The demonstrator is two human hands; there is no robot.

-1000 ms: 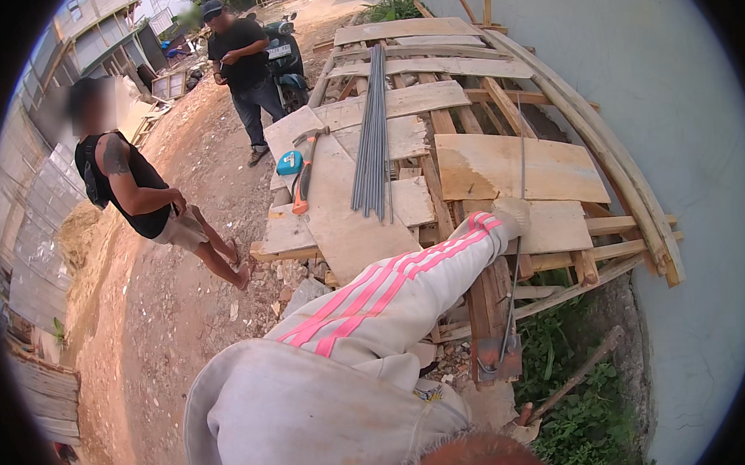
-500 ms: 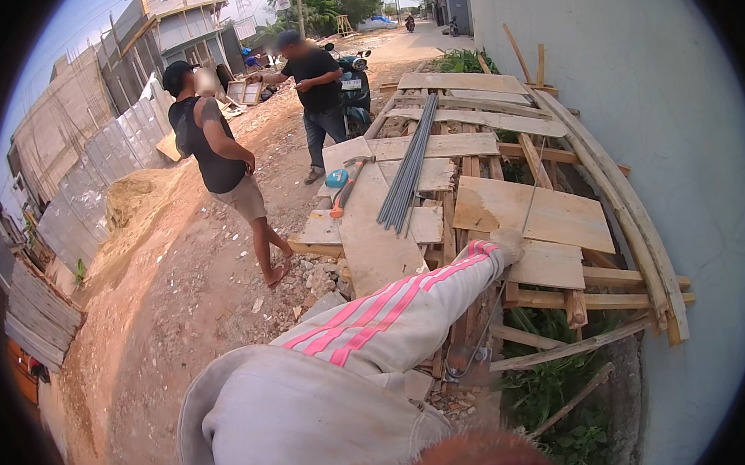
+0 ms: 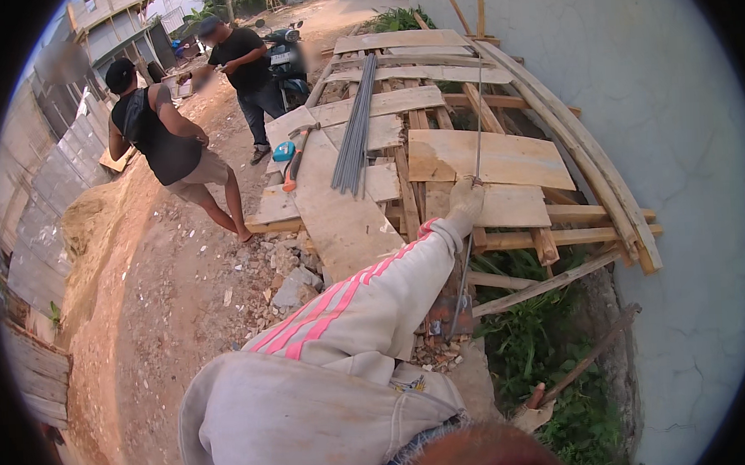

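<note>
My left hand (image 3: 466, 197), in a pale glove, reaches out over the wooden boards. Its fingers are closed round a thin metal rod (image 3: 479, 149), which runs away across a plywood piece (image 3: 502, 159) and back down towards me. At the lower right, a small part of my right hand (image 3: 536, 401) shows beside the near end of a rough stick (image 3: 590, 354); its grip is too hidden to read. Left of my outstretched hand, a bundle of grey metal rods (image 3: 357, 129) lies on the boards. Close to it rest an orange-handled claw hammer (image 3: 297, 158) and a teal tape measure (image 3: 283, 152).
Long curved beams (image 3: 572, 145) edge the board pile along a pale wall (image 3: 676, 136). Green plants (image 3: 535, 333) grow below the pile. Two people (image 3: 162, 129) stand on the dirt road to the left, one near a parked motorbike (image 3: 286, 62). Broken stones (image 3: 296, 286) lie nearby.
My view has shifted right and downward. My left hand stays closed on the rod, its glove now more visible. Part of my right hand has come into sight at the lower right.
</note>
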